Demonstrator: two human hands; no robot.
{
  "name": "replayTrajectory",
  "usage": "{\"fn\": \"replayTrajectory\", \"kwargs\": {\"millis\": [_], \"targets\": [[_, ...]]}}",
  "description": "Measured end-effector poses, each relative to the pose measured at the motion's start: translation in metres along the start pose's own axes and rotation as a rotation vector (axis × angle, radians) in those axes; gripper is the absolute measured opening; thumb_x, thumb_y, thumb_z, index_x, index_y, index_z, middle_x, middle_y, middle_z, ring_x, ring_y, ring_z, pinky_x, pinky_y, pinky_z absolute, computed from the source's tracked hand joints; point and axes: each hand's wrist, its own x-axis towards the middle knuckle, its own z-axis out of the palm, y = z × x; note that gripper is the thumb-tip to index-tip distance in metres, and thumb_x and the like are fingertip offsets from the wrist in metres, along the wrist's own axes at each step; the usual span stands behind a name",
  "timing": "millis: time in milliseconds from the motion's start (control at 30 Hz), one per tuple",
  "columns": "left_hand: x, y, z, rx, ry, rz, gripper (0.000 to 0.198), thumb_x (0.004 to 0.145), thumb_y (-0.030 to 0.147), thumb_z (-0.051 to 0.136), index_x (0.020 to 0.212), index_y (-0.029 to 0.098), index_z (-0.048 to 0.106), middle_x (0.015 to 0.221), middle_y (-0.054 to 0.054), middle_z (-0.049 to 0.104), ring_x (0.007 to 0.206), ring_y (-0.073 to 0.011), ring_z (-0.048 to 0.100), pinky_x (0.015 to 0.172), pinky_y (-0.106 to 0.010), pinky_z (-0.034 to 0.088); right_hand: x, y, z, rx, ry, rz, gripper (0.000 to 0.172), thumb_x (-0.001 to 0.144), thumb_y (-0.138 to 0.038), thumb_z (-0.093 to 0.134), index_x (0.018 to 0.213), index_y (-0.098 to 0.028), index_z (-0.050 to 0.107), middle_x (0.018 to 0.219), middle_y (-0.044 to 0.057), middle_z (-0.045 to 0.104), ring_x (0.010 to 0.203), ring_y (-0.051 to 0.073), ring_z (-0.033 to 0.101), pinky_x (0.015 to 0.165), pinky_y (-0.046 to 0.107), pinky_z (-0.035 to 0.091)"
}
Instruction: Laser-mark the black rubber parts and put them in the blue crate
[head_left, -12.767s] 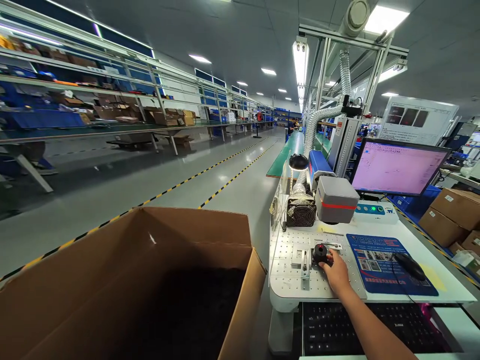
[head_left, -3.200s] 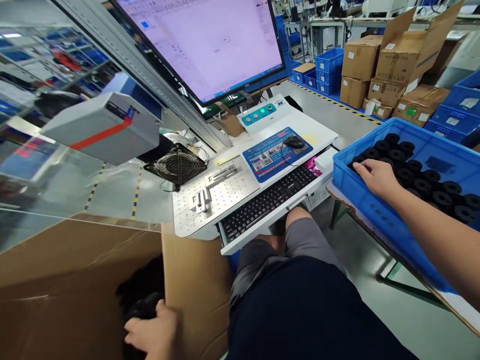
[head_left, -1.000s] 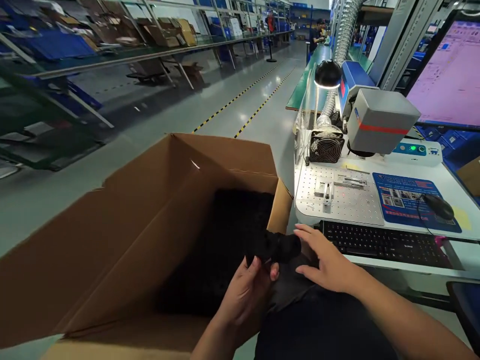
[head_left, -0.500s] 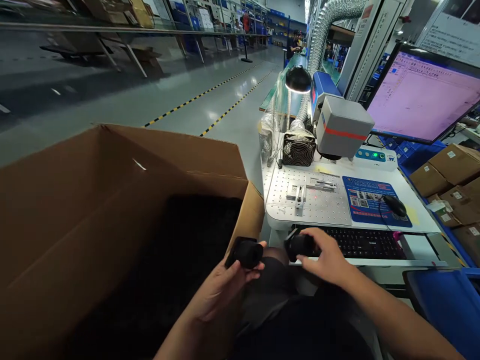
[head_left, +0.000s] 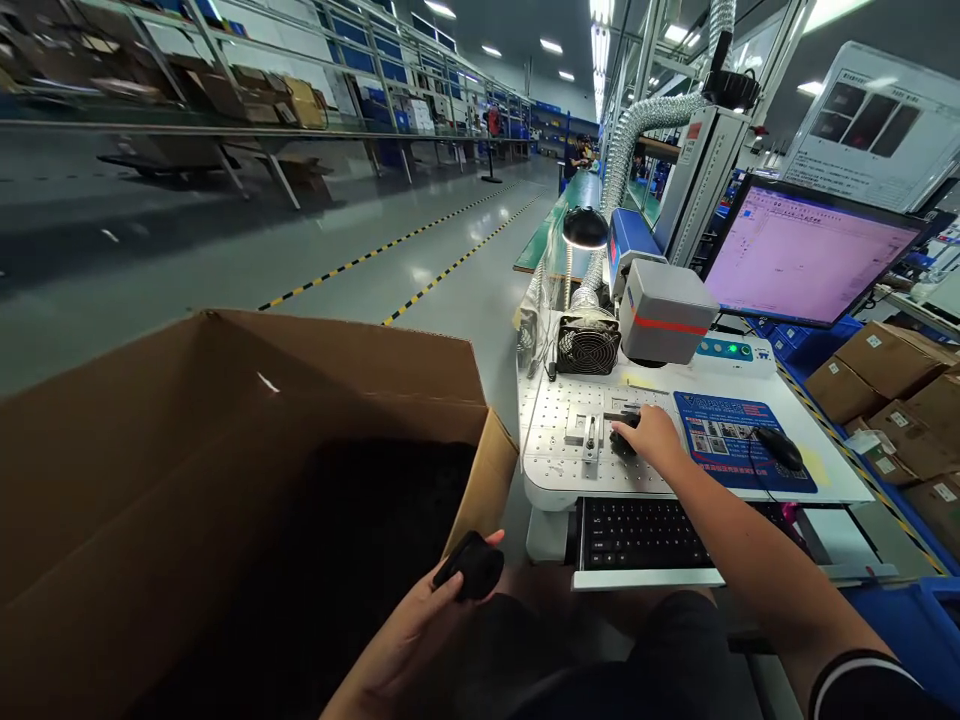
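A small black part (head_left: 478, 566), rounded with a flat flange, is gripped in my left hand (head_left: 420, 620) beside the near right edge of the cardboard box. My right hand (head_left: 651, 440) is closed on a second black part (head_left: 624, 436), mostly covered by the fingers, down at the perforated metal plate (head_left: 547, 440). That part is next to the small metal clamp (head_left: 591, 438) on the plate; whether it touches the clamp I cannot tell. Over the plate hangs the grey machine head (head_left: 666, 310) with a red stripe.
A large cardboard box (head_left: 352, 350), dark inside, stands on my left. A keyboard (head_left: 637, 535) lies on a pull-out tray below the bench edge. To the right are a mouse (head_left: 778, 448), a blue mat (head_left: 720, 470) and a monitor (head_left: 810, 250). A small fan (head_left: 588, 346) stands behind the plate.
My right hand has moved forward from above the keyboard to the perforated plate with its black part. My left hand has shifted slightly down and left. The view has tilted up.
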Motion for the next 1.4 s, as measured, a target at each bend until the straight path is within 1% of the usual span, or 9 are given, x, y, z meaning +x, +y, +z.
{"fn": "replayTrajectory", "kwargs": {"millis": [100, 200, 333, 500, 600, 700, 867, 1167, 1400], "targets": [[0.005, -0.002, -0.008, 0.008, -0.011, 0.000, 0.059, 0.090, 0.044, 0.067, 0.144, 0.020, 0.057, 0.127, -0.015, 0.067, 0.119, -0.0335, 0.059, 0.104, -0.043, 0.045, 0.002, 0.003, 0.002, 0.042, -0.004, -0.080, 0.060, 0.080, -0.061, 0.068, 0.116, -0.013, 0.065, 0.118, 0.020, 0.066, 0.110, 0.034, 0.062, 0.089, 0.040, 0.049], [0.010, -0.004, -0.014, 0.035, -0.030, -0.037, 0.060, 0.091, 0.043, 0.068, 0.146, 0.023, 0.054, 0.133, -0.014, 0.064, 0.123, -0.0341, 0.057, 0.105, -0.043, 0.045, 0.002, 0.016, 0.002, 0.113, -0.075, -0.294, 0.062, 0.076, -0.033, 0.075, 0.134, -0.018, 0.058, 0.138, 0.015, 0.059, 0.124, 0.031, 0.056, 0.102, 0.041, 0.046], [0.015, -0.004, -0.019, 0.077, -0.002, -0.047, 0.061, 0.087, 0.046, 0.072, 0.142, 0.026, 0.058, 0.145, -0.012, 0.058, 0.131, -0.0350, 0.052, 0.110, -0.042, 0.044, 0.003, 0.028, 0.008, 0.159, -0.148, -0.276, 0.063, 0.077, -0.011, 0.064, 0.139, -0.020, 0.056, 0.127, 0.010, 0.067, 0.110, 0.025, 0.063, 0.100, 0.040, 0.047], [0.017, -0.005, -0.020, 0.050, 0.014, -0.050, 0.061, 0.085, 0.047, 0.074, 0.141, 0.026, 0.060, 0.146, -0.012, 0.057, 0.133, -0.0365, 0.052, 0.112, -0.047, 0.043, 0.001, 0.026, 0.017, 0.159, -0.059, -0.256, 0.057, 0.081, -0.023, 0.070, 0.136, -0.018, 0.055, 0.137, 0.013, 0.059, 0.121, 0.028, 0.055, 0.104, 0.043, 0.044], [0.017, -0.006, -0.022, 0.057, 0.024, -0.035, 0.058, 0.086, 0.046, 0.074, 0.139, 0.026, 0.061, 0.145, -0.011, 0.058, 0.129, -0.0352, 0.055, 0.111, -0.046, 0.044, -0.001, 0.023, 0.020, 0.177, -0.049, -0.301, 0.055, 0.081, -0.022, 0.070, 0.134, -0.019, 0.055, 0.135, 0.011, 0.060, 0.125, 0.027, 0.052, 0.107, 0.043, 0.042], [0.017, -0.007, -0.024, 0.051, 0.011, -0.045, 0.057, 0.087, 0.045, 0.072, 0.140, 0.027, 0.060, 0.140, -0.012, 0.061, 0.123, -0.0339, 0.059, 0.108, -0.046, 0.046, -0.003, 0.022, 0.025, 0.166, 0.013, -0.235, 0.053, 0.082, -0.032, 0.071, 0.131, -0.019, 0.056, 0.132, 0.012, 0.062, 0.124, 0.029, 0.053, 0.107, 0.044, 0.042], [0.017, -0.007, -0.023, 0.023, -0.007, -0.057, 0.058, 0.088, 0.043, 0.071, 0.142, 0.025, 0.058, 0.136, -0.013, 0.064, 0.122, -0.0341, 0.059, 0.106, -0.045, 0.047, 0.001, 0.014, 0.040, 0.208, 0.158, -0.115, 0.054, 0.082, -0.044, 0.071, 0.126, -0.016, 0.057, 0.127, 0.016, 0.062, 0.120, 0.031, 0.055, 0.104, 0.044, 0.044], [0.013, -0.004, -0.019, 0.037, 0.044, -0.028, 0.057, 0.088, 0.044, 0.071, 0.140, 0.024, 0.060, 0.145, -0.014, 0.058, 0.129, -0.0363, 0.056, 0.110, -0.048, 0.045, -0.004, 0.025, 0.053, 0.390, 0.155, -0.020, 0.070, 0.076, -0.046, 0.073, 0.136, -0.015, 0.052, 0.128, 0.014, 0.063, 0.094, 0.024, 0.063, 0.089, 0.040, 0.050], [0.011, 0.000, -0.013, 0.017, 0.075, -0.033, 0.062, 0.084, 0.044, 0.077, 0.139, 0.022, 0.061, 0.134, -0.017, 0.065, 0.119, -0.0380, 0.062, 0.102, -0.049, 0.051, -0.002, 0.036, 0.070, 0.314, 0.140, -0.022, 0.038, 0.078, -0.046, 0.069, 0.102, -0.016, 0.073, 0.099, 0.010, 0.070, 0.091, 0.027, 0.063, 0.083, 0.038, 0.049]]}}
